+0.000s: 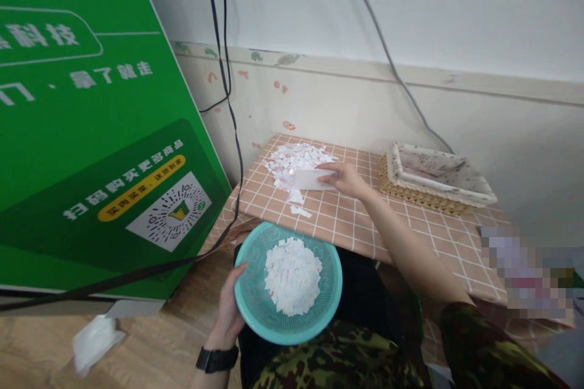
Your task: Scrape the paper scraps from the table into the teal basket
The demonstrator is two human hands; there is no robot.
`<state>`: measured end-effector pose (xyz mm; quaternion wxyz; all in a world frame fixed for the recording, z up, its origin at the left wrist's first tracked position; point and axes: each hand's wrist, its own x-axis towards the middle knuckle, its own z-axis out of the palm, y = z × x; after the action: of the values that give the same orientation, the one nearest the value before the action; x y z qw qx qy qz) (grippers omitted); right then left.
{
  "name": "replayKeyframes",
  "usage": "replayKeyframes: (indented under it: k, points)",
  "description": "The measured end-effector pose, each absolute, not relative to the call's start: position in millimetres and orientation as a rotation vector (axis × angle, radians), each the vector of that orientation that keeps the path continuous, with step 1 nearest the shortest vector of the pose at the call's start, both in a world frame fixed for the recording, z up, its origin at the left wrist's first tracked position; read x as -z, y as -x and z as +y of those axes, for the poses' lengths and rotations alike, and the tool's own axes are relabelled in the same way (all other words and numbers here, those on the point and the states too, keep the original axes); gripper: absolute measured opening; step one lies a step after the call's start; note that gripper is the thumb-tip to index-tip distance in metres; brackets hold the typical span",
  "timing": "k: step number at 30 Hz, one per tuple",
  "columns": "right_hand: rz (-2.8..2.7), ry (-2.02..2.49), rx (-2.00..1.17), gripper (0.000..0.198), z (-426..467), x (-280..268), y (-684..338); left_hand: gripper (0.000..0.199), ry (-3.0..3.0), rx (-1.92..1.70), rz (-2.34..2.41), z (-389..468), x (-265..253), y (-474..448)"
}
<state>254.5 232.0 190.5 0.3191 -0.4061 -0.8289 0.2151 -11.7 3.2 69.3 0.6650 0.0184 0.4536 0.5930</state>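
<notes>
Right hand: pinches a white card between thumb and fingers, above the table.
White card: lies across the near right part of the paper pile, held at its right end; cannot tell whether pressed against the cloth.
Paper pile: spreads in small white scraps, some tinged pink, over the far left part of the table.
Loose scraps: lie between the pile and the near table edge.
Left hand: clasps the teal basin at its left side, with thumb over the rim; bears a black band at the wrist.
Teal basin: sits over the lap, just beside the near table edge, and holds a heap of white scraps.
Wicker basket: rests on the table, right of the right hand, lined with patterned cloth.
Green panel: stands at left, behind a black cable.
</notes>
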Motion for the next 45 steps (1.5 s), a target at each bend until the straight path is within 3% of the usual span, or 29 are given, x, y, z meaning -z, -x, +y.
replayKeyframes:
  k: [28,36,45]
  points:
    - [-2.342,1.053,-0.707,0.026,232,-214,-257,0.013,-0.013,-1.344,1.024,5,-75,9]
    - [-2.155,1.187,-0.505,0.032,238,-196,-252,0.012,-0.038,-1.344,1.011,3,-73,10]
    - [-2.108,1.124,-0.896,0.027,237,-183,-272,0.013,-0.039,-1.346,1.01,3,-71,11]
